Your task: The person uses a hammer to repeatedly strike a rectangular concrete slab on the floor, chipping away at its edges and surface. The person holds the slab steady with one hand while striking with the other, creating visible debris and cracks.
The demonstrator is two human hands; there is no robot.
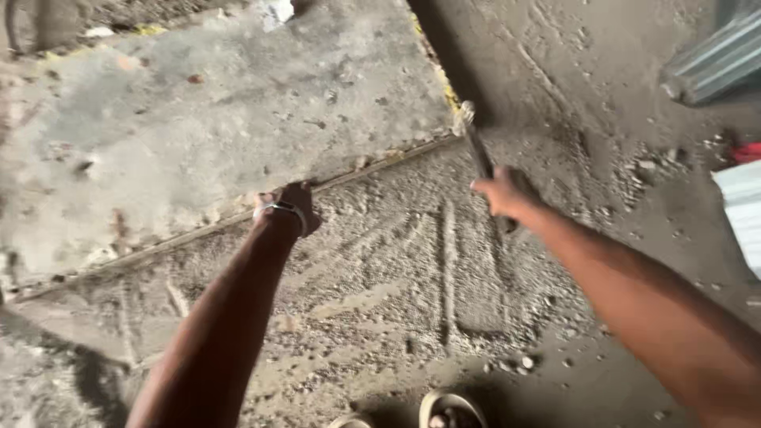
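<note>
A large flat grey board, stained with cement, lies tilted on the gritty ground. My left hand, with a metal bangle on the wrist, grips the board's near edge, fingers curled under it. My right hand is closed around a thin metal bar. The bar's far tip meets the board's right corner, beside a yellow strip along the board's right edge.
Loose sand and gravel with scrape marks covers the ground below the board. Corrugated metal sheets lie at the top right, with a red object and a pale sheet at the right edge. My sandalled toes show at the bottom.
</note>
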